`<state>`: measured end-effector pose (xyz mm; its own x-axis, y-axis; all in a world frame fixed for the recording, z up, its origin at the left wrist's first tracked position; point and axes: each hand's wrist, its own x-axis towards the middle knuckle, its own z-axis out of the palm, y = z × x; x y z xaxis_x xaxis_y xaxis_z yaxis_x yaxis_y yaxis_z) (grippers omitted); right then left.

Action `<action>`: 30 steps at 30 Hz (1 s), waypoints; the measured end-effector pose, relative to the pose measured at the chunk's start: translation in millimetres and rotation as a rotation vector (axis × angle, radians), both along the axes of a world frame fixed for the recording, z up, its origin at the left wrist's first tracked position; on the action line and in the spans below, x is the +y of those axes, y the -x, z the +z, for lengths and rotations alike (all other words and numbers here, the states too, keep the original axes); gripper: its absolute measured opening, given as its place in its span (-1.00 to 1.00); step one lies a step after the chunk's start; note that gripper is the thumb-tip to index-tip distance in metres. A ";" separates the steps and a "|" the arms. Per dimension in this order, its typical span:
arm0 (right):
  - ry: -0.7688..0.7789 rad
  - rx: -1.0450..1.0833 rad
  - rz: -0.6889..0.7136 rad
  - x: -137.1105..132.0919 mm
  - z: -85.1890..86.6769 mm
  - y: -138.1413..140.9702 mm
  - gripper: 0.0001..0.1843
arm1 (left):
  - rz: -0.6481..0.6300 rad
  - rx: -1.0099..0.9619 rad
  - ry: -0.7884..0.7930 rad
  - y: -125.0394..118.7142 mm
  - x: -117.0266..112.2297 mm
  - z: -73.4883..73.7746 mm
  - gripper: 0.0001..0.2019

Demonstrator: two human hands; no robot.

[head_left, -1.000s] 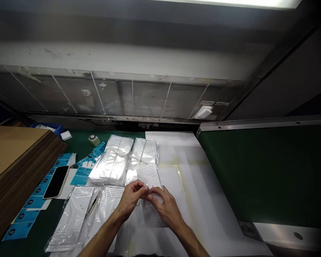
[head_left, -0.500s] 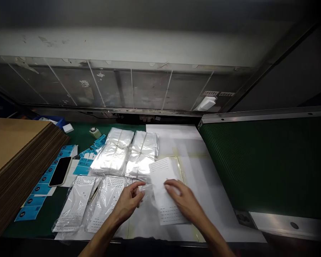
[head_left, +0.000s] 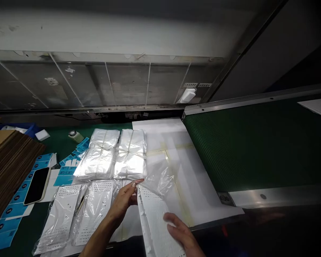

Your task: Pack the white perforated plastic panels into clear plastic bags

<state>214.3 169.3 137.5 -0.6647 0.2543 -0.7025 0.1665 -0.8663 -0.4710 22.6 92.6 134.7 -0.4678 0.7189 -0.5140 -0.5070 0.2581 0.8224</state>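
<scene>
My right hand (head_left: 182,234) grips a white perforated plastic panel (head_left: 156,221) from its right side, tilted up off the table. My left hand (head_left: 124,200) pinches the mouth of a clear plastic bag (head_left: 158,177) at the panel's top left corner. The bag billows up and away over the white mat (head_left: 176,150). Beside my left hand lie two bagged white panels (head_left: 77,212) side by side.
Two tied bundles of clear bags (head_left: 115,157) sit behind. A black phone (head_left: 37,185) lies on blue labels (head_left: 14,208) at the left, near a cardboard stack (head_left: 5,160). A green conveyor belt (head_left: 256,142) runs on the right, with a white sheet (head_left: 317,105) on it.
The panel came out from flat on the mat and now tilts up toward me. My right hand dropped lower; the bag opened and lifted. The view swung right.
</scene>
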 end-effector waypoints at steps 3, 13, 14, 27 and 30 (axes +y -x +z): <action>-0.127 -0.083 -0.099 -6.7 4.2 3.3 -0.32 | 0.086 -0.033 0.022 -11.5 -10.5 -3.7 -0.51; -0.445 -0.251 0.013 -39.9 0.8 16.8 0.12 | 0.132 0.149 0.097 -29.7 -47.4 -8.8 -0.52; -0.472 -0.288 0.013 -38.7 -1.6 16.9 0.10 | 0.100 0.144 0.087 -33.7 -51.7 -7.8 -0.53; -0.949 -0.369 0.404 4.3 -30.8 6.0 -0.65 | 0.086 -0.040 0.096 -70.7 -82.9 -26.1 -0.47; -1.208 -0.435 0.544 1.2 -38.5 -16.7 -0.70 | 0.042 0.060 0.196 -79.1 -95.1 -20.0 -0.45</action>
<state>231.0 170.5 99.0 -0.6621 0.6276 -0.4095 0.6716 0.2546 -0.6958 101.7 -2.5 114.7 -0.5291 0.5870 -0.6128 -0.4725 0.3961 0.7873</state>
